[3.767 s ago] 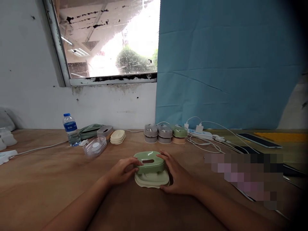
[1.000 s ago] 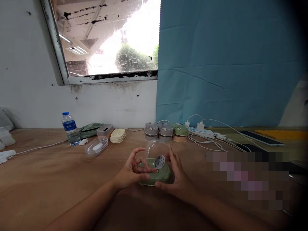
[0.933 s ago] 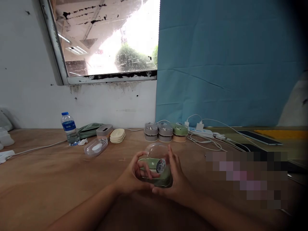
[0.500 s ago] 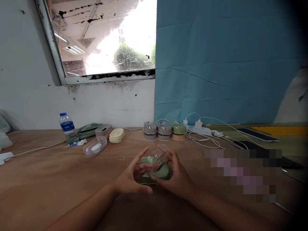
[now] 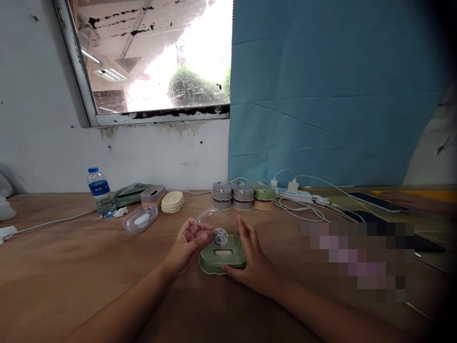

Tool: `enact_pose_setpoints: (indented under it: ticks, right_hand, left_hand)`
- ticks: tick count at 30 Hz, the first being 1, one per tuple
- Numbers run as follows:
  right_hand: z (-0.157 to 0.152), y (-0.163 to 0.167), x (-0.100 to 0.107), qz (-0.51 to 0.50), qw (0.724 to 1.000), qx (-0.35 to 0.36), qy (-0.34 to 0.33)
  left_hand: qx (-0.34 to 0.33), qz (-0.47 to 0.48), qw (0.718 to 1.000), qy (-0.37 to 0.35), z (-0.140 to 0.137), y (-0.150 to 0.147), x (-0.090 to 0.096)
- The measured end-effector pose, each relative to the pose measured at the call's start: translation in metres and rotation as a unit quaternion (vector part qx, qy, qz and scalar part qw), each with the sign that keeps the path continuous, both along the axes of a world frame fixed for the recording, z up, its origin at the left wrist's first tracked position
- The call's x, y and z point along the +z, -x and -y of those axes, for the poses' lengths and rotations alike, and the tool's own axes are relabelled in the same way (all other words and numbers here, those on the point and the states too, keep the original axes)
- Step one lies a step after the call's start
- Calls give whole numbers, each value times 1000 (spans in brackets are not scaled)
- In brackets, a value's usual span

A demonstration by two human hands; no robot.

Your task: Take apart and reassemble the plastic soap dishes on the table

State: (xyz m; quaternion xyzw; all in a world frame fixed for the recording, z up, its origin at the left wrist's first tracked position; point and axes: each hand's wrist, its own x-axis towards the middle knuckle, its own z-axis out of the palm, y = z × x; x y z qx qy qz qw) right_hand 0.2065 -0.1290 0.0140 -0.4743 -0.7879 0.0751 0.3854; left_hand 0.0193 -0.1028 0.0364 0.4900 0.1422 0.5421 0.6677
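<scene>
Currently our left hand [image 5: 187,244] pinches the clear cover [image 5: 218,230] above the green slotted box [image 5: 220,263]; our right hand [image 5: 255,261], spread, flanks the box.

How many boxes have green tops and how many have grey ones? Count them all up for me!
Green tops: 2 (near box, row's right-end box)
Grey tops: 3 (row's left-end box, row's middle box, leftmost box)
Total: 5
</scene>
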Motion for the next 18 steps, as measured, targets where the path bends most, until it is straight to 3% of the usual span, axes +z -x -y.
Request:
enact_pose_setpoints:
  ticks: [6,11,15,18]
  right_hand:
    - [1,0,3,-6,998,-35,-52]
    - [-7,-13,6,-16,996,10,-89]
    - [-24,-31,5,9,996,75,-45]
    - [-35,-40,3,22,989,141,27]
  left_hand:
    - [-9,-18,999,40,2,2,-1]
    - [5,-42,999,27,-8,4,-7]
    - [135,-120,982,57,-28,15,-17]
    - [126,-206,970,42,-37,27,-22]
